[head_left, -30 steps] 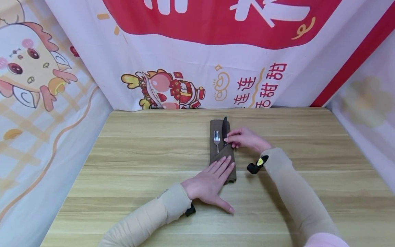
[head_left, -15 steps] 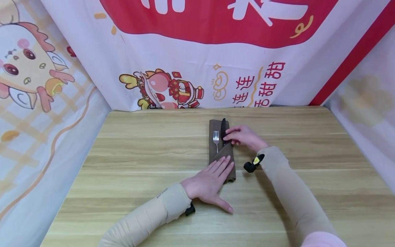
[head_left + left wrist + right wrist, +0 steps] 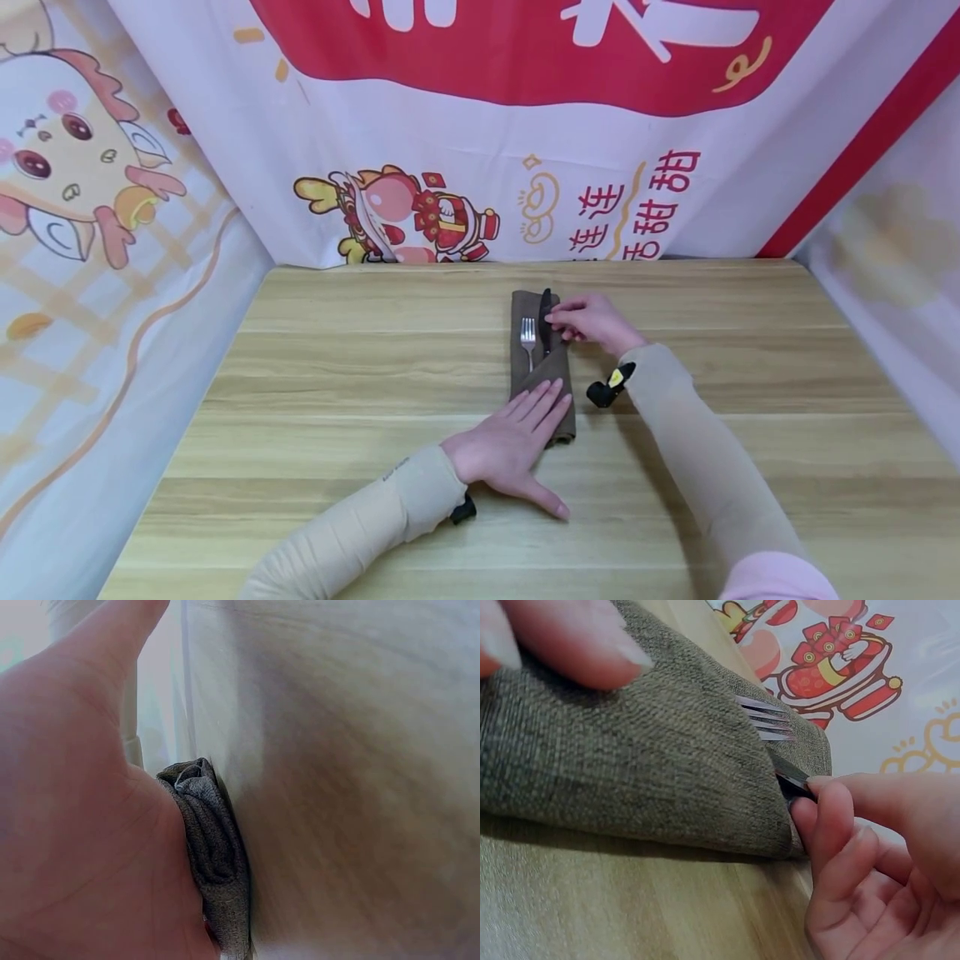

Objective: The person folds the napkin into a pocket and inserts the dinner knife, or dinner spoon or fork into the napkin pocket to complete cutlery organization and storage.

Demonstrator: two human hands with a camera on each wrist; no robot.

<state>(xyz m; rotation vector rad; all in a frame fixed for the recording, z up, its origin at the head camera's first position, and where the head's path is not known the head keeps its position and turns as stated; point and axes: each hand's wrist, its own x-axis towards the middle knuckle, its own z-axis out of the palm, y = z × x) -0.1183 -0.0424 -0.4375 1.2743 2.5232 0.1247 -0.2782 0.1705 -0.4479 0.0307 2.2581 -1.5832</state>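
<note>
A folded brown cloth napkin (image 3: 551, 367) lies lengthwise on the table, its slanted flap forming a pocket. From that pocket stick out the tines of a silver fork (image 3: 528, 331) and, to its right, a black knife (image 3: 546, 302). Their lower ends are hidden under the flap. My left hand (image 3: 510, 450) rests flat on the napkin's lower part, fingers straight and thumb spread toward me. Thumb and forefinger of my right hand (image 3: 597, 322) pinch the knife at the napkin's right side. In the right wrist view, the dark knife (image 3: 793, 776) shows between flap and fingertips.
The wood-grain table (image 3: 345, 358) runs back to a white and red printed cloth (image 3: 465, 125). Patterned cloth (image 3: 97, 275) hangs along the left side, and pale cloth (image 3: 885, 250) along the right. Each wrist carries a small black camera mount, such as the right mount (image 3: 609, 387).
My right hand has shifted a little up the knife, away from me. The knife's tip sits slightly lower against the napkin's top edge. My left hand has stayed put.
</note>
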